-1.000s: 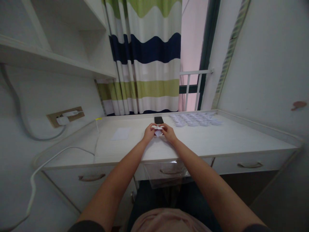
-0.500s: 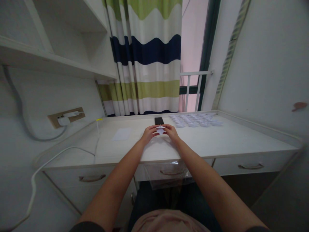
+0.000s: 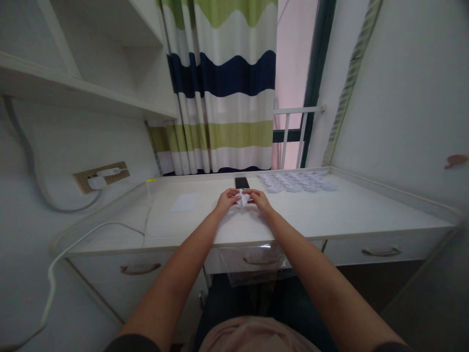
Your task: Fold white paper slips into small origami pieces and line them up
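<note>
Between my hands is a small piece of folded white paper (image 3: 242,199), with pointed flaps facing me. My left hand (image 3: 226,201) pinches its left side between thumb and fingers. On the opposite side, my right hand (image 3: 259,199) grips it the same way. The paper is held just above the white desk (image 3: 234,227); its finer folds are too small to make out. A black phone (image 3: 242,183) lies just beyond my fingertips. Several folded white paper pieces (image 3: 296,181) sit in rows at the back right.
Flat white paper (image 3: 184,202) lies on the desk to the left. A white cable (image 3: 110,224) crosses the desk's left end. Clear plastic (image 3: 242,266) hangs at the front edge over a drawer. A striped curtain (image 3: 234,110) hangs behind the desk.
The paper between my fingers has changed shape: its pointed flaps now show toward me, lower than before. My hands stay in nearly the same place, with fingers slightly shifted.
</note>
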Demonstrator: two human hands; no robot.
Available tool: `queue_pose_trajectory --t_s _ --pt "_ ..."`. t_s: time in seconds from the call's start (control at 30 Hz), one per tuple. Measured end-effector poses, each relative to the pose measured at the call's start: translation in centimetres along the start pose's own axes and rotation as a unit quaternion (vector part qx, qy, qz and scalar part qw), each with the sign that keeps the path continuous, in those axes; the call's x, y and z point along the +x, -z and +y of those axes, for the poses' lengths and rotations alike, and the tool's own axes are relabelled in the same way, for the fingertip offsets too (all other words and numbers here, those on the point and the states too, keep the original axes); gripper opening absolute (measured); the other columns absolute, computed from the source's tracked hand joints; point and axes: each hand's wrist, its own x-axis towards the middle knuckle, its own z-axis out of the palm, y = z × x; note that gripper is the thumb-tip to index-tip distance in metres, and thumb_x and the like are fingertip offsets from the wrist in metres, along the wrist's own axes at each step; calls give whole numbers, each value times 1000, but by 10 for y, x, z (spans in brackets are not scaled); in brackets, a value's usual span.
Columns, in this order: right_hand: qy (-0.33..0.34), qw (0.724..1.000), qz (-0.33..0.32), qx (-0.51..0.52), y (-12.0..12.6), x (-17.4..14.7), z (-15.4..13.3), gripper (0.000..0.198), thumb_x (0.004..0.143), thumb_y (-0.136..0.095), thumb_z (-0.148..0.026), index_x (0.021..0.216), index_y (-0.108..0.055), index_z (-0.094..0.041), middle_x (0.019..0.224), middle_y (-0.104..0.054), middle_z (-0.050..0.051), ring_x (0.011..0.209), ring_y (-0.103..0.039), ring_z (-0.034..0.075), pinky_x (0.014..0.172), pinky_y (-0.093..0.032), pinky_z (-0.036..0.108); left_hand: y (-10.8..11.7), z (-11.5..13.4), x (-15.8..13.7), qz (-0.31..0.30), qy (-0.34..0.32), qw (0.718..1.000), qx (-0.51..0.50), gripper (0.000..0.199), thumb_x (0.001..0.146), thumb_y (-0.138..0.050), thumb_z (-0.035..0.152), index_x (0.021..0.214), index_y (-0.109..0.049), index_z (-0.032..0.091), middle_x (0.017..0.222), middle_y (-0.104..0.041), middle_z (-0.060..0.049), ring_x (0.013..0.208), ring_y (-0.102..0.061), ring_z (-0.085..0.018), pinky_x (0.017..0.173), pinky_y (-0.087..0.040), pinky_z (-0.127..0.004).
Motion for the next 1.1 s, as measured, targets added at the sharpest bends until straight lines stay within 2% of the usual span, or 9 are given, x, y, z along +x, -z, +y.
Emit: queue_pose_trajectory --t_s 0.13,0.3,0.47,0.63,0.77,0.87,1.1 --pt "11 999 33 -6 -1 3 3 26 57 -67 -34 78 -65 -18 71 -65 2 64 -56 14 58 -45 26 -1 1 -2 -23 -10 999 26 36 53 -73 19 82 -52 16 70 -60 2 63 -58 -10 61 -47 -24" --pt "24 999 22 -31 -1 4 5 27 54 -70 -38 66 -65 -14 60 -62 2 55 -51 11 55 -39 25 -4 2 -4 -65 -2 995 75 41 52 -74 19 85 -49 16 66 -60 3 60 -58 -10 59 -46 -23" --pt "24 998 39 -42 2 3 3 26 55 -68 -40 62 -64 -15 55 -60 0 52 -48 10 52 -37 24 -6 -1 -2 -37 1 996 85 34 51 -76 24 75 -55 13 66 -59 2 60 -56 -9 57 -45 -22" --pt "12 997 75 -19 1 1 -3 28 53 -68 -40 64 -64 -15 56 -60 0 53 -49 11 52 -38 24 -4 -1 -1 -45 28 992 112 30 53 -74 33 67 -62 10 58 -57 1 52 -50 -7 54 -43 -22" --pt "-17 997 74 -11 -1 -1 -5 31 54 -67 -43 68 -66 -15 60 -61 1 56 -51 11 53 -39 24 -1 5 0 3 24 996 87 31 52 -74 36 65 -63 11 57 -58 0 52 -50 -7 55 -42 -22" --pt "-11 997 71 -36 0 0 -4 30 53 -67 -42 64 -65 -15 54 -58 0 51 -48 10 52 -38 25 0 7 0 34 26 997 65 31 51 -74 37 64 -63 11 58 -58 -1 55 -51 -8 56 -42 -22" --pt "30 993 76 -89 4 3 -1 31 55 -64 -45 60 -62 -15 44 -49 -2 45 -42 10 47 -35 25 -3 5 -3 -15 52 996 73 38 49 -76 37 74 -62 12 65 -62 -3 56 -53 -9 54 -44 -22"
